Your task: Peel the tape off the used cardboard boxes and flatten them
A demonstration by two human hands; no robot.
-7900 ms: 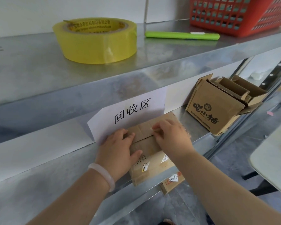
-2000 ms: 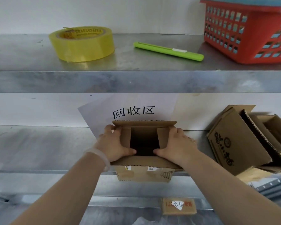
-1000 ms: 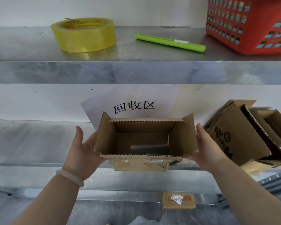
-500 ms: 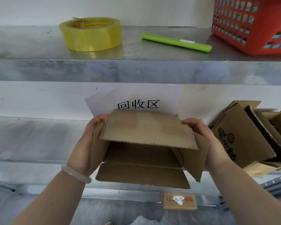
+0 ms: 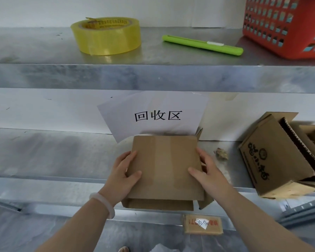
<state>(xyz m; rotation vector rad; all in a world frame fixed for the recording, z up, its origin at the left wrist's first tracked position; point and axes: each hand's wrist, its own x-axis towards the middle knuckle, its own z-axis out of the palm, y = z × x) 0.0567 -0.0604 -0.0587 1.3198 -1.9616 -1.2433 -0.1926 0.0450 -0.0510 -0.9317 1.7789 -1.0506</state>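
"Lying flat, is the cardboard box (image 5: 165, 166) sitting on the lower shelf (image 5: 53, 157)?"

"Yes, it is lying collapsed at the shelf's front edge, its near end overhanging, just below the paper sign (image 5: 156, 115)."

"How are the hands gripping?"

"The left hand (image 5: 124, 171) is curling round the left edge with its thumb pressing on top. The right hand (image 5: 207, 171) is clasping the right edge the same way."

"And around it?"

"An open printed box (image 5: 273, 160) is sitting tilted to the right, with a crumpled scrap (image 5: 221, 153) lying between. On the upper shelf (image 5: 153, 77), a tape roll (image 5: 105, 35), a green cutter (image 5: 202, 44) and a red basket (image 5: 287, 24) are sitting."
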